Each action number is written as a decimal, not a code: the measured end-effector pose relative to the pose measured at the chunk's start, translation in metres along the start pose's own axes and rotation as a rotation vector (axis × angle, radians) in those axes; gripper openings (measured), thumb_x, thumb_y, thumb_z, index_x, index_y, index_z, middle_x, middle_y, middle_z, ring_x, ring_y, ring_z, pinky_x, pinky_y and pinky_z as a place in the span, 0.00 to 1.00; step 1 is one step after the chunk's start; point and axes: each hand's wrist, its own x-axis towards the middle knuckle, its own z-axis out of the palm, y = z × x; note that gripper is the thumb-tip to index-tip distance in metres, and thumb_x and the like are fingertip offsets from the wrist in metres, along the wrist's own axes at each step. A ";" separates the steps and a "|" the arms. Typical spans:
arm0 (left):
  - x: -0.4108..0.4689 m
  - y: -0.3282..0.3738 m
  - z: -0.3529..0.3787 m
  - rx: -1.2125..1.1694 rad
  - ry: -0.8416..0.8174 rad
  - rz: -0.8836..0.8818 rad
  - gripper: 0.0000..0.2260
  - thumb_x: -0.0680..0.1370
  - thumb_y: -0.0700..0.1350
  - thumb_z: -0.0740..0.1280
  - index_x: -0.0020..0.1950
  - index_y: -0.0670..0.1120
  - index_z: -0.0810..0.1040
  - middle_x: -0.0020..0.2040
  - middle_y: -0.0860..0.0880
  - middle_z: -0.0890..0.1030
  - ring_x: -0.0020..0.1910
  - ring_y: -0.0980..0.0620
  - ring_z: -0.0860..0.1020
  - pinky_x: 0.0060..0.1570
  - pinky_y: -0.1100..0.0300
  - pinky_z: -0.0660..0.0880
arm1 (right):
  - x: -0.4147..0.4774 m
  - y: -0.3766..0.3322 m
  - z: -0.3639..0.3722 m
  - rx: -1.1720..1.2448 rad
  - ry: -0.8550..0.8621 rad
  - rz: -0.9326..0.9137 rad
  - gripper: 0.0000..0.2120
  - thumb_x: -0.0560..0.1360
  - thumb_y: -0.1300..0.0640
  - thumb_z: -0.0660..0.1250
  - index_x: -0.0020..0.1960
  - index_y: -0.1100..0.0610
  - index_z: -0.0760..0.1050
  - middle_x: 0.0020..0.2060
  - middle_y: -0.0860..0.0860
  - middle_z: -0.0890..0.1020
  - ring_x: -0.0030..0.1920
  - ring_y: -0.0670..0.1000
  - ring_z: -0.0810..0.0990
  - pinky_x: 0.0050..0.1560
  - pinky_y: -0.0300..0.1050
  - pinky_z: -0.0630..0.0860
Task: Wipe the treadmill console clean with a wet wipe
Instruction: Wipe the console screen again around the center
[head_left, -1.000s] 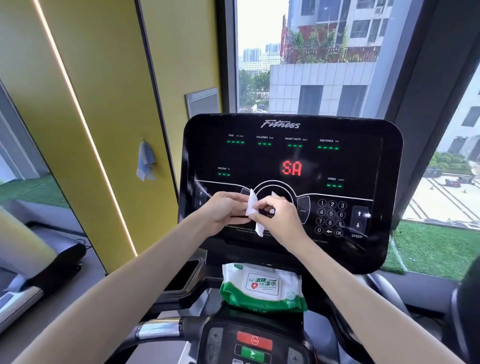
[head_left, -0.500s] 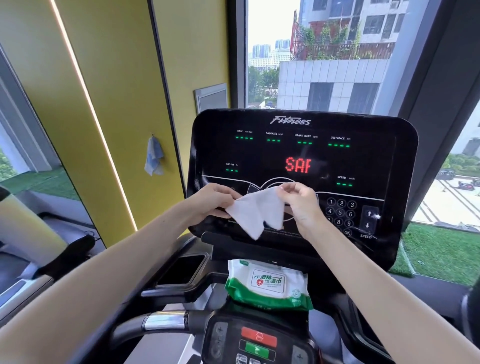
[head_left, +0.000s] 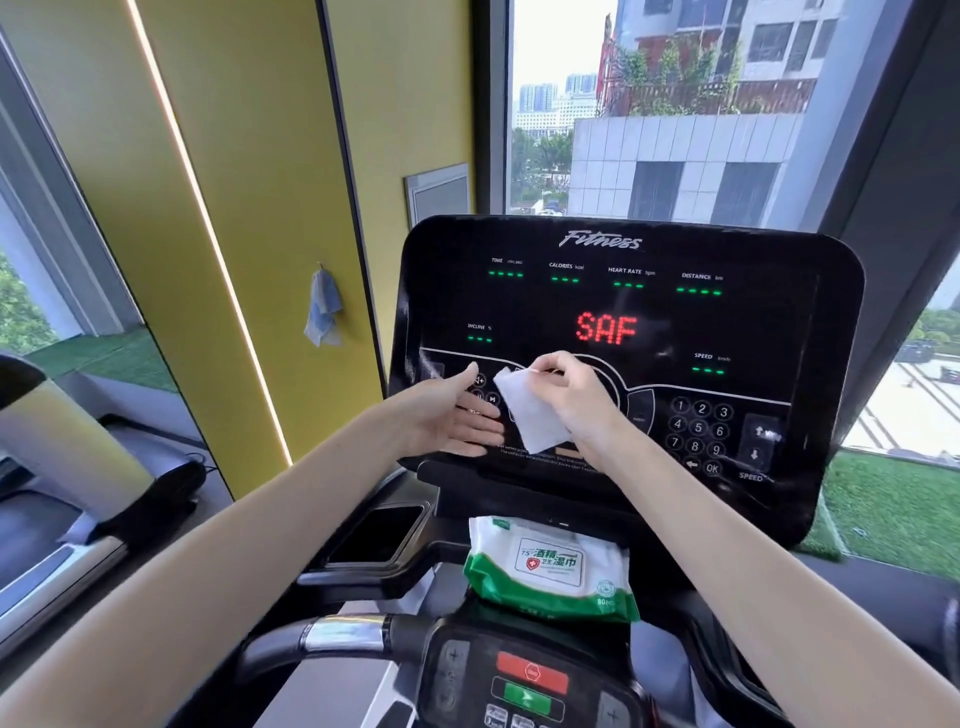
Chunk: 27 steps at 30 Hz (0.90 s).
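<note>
Pinching wipe (head_left: 531, 418) w/ R hand (head_left: 577, 396) (console (head_left: 753, 325) lit)

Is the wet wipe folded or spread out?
Spread out: the wet wipe hangs as a flat sheet, pinched at its top edge by the right hand.

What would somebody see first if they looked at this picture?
Probably the glowing red letters SAF in the middle of the black treadmill console. Just below them, the right hand pinches a white wet wipe, with the open left hand beside it. A green-and-white wipes pack sits under the console.
</note>
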 end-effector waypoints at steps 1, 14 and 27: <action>0.003 -0.001 0.002 -0.098 -0.059 -0.017 0.29 0.79 0.62 0.52 0.54 0.37 0.77 0.50 0.40 0.82 0.49 0.45 0.82 0.45 0.53 0.79 | -0.002 0.000 0.002 -0.009 -0.073 -0.006 0.02 0.75 0.59 0.65 0.47 0.53 0.73 0.44 0.51 0.80 0.39 0.47 0.77 0.36 0.39 0.73; -0.001 0.003 0.002 -0.306 -0.108 0.222 0.10 0.77 0.35 0.62 0.56 0.39 0.78 0.52 0.41 0.81 0.52 0.45 0.80 0.58 0.49 0.74 | 0.006 0.032 -0.002 0.241 -0.082 0.343 0.18 0.76 0.43 0.62 0.51 0.57 0.79 0.46 0.54 0.83 0.48 0.53 0.81 0.49 0.47 0.76; -0.016 0.008 -0.008 -0.006 -0.067 0.402 0.10 0.76 0.28 0.61 0.51 0.35 0.80 0.55 0.40 0.81 0.55 0.45 0.79 0.54 0.57 0.78 | 0.004 0.020 -0.011 0.326 -0.061 0.123 0.12 0.73 0.70 0.60 0.45 0.57 0.78 0.38 0.54 0.81 0.37 0.51 0.78 0.36 0.44 0.77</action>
